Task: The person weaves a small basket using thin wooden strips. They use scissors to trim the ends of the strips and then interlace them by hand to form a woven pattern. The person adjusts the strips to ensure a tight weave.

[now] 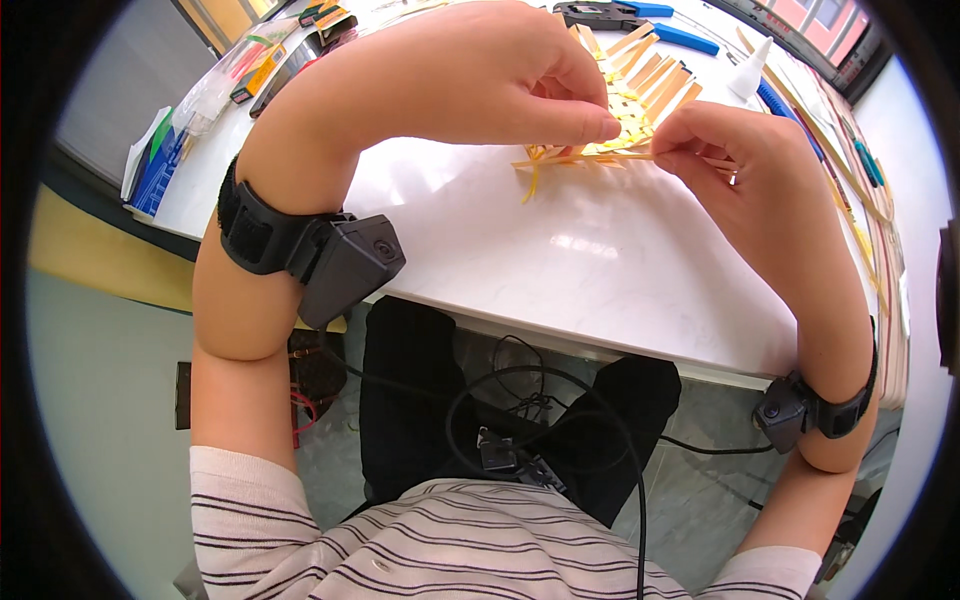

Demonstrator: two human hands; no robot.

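While both hands work at the far side of the white table (600, 270), the step in hand appears to be weaving a strip into the woven mat of strips (640, 95). The left hand (520, 75) pinches the mat's near edge between thumb and forefinger; the right hand (735, 160) pinches a loose strip (590, 157) just beside it. The next move likely calls for threading that strip through steadily.
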